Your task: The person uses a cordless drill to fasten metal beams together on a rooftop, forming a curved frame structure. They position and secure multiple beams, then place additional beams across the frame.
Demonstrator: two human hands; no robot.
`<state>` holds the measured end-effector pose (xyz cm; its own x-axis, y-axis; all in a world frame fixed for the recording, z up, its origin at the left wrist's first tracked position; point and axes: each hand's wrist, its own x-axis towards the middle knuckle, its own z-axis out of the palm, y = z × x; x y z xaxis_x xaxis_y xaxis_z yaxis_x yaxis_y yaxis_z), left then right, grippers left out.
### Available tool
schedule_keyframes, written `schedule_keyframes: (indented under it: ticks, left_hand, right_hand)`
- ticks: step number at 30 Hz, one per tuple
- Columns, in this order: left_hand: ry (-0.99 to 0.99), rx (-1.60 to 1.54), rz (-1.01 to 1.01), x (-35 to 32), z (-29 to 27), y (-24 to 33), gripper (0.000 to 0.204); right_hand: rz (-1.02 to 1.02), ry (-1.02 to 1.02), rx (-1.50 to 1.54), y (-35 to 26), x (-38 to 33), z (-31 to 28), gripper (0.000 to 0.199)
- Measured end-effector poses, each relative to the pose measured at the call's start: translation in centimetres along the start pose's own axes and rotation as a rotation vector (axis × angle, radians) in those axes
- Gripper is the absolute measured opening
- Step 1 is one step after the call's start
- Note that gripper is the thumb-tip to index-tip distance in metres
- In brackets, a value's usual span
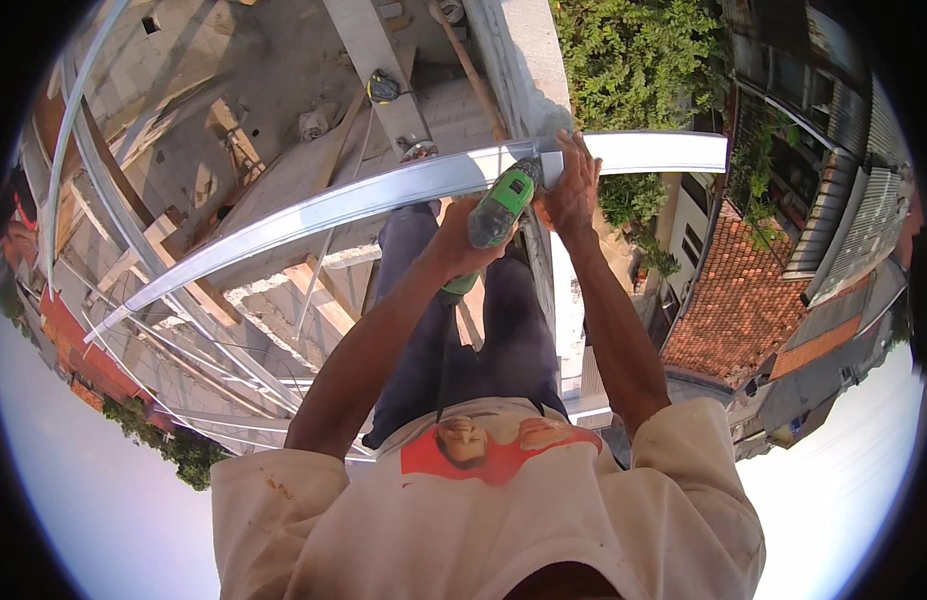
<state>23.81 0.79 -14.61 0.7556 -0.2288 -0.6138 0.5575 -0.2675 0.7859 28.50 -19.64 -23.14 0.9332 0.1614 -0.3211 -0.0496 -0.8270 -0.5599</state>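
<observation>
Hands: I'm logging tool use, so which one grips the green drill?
The left hand: its fingers wrap the drill, whereas the right hand is at the silver beam.

Leafy green shrubbery [638, 60] grows beyond and to the right of the right hand [575, 192]. Farther right of that hand lie an orange clay-tiled roof [728, 300] and grey corrugated metal roofing [863, 230]. Dark green treetops [183, 452] stand well to the left of the left hand [459, 238].
</observation>
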Motion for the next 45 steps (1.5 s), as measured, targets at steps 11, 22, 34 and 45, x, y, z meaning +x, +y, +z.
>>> schedule_keyframes:
  ticks: [11, 22, 34, 45]
  left_hand:
    - [-0.115, -0.208, -0.265, 0.5, -0.7, 0.6, 0.014]
    - [-0.075, -0.189, -0.216, 0.4, -0.9, 0.5, 0.02]
    - [-0.039, -0.303, -0.267, 0.1, -0.4, -0.1, 0.022]
    - [-0.076, -0.252, -0.279, 0.7, -1.2, 0.1, 0.021]
  right_hand:
    - [0.005, -0.017, -0.052, 0.3, -0.2, -0.1, 0.076]
    - [-0.004, -0.022, -0.065, 0.5, -0.3, 0.0, 0.084]
    - [-0.008, -0.032, -0.072, 0.5, -0.5, -0.1, 0.074]
    - [-0.008, -0.027, -0.059, 0.7, -0.6, 0.0, 0.074]
